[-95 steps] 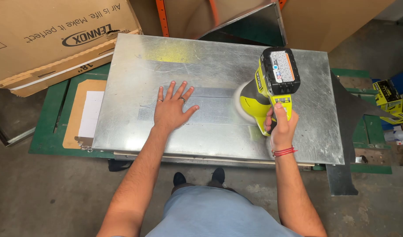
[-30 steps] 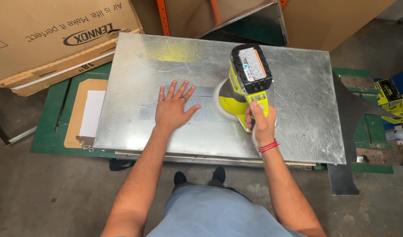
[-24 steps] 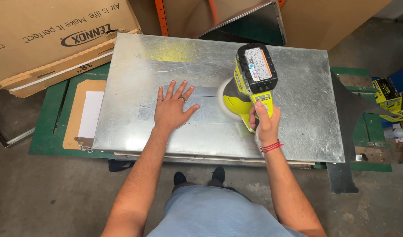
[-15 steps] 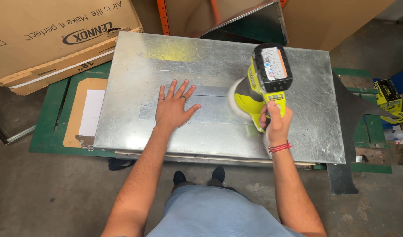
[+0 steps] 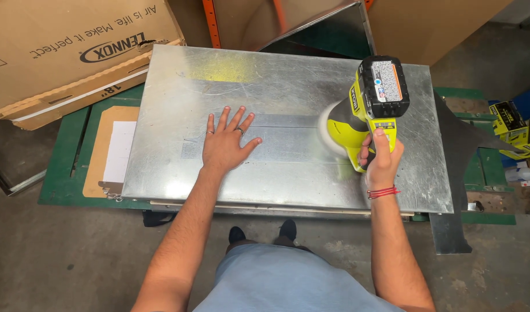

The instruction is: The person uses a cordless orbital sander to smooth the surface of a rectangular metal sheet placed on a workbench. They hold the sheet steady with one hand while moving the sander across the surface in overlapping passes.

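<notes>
A: Polisher point(image 5: 366, 118) — where is it now?

B: In the right hand point(image 5: 380, 162), fingers closed round the yellow grip, battery pack up. Its white pad point(image 5: 328, 124) presses on the steel sheet point(image 5: 288, 124), just ahead of that hand and well to the right of the left hand point(image 5: 226, 144).

A: And the left?

B: Flat on the sheet, fingers spread wide, gripping nothing, only pressing the metal down.

A: What has just changed?

B: Half a second ago the tool sat a little farther right; a second ago it was clearly nearer the left hand. So it swung left and back out, and now edges left again. I judge that as side-to-side passes over the right half of the sheet.

A: Against the earliest view?

B: About the same place as three seconds back. The left hand has not shifted. The cardboard box point(image 5: 74, 46) beyond the left hand and the green surface point(image 5: 63, 179) under the sheet are unchanged.
</notes>
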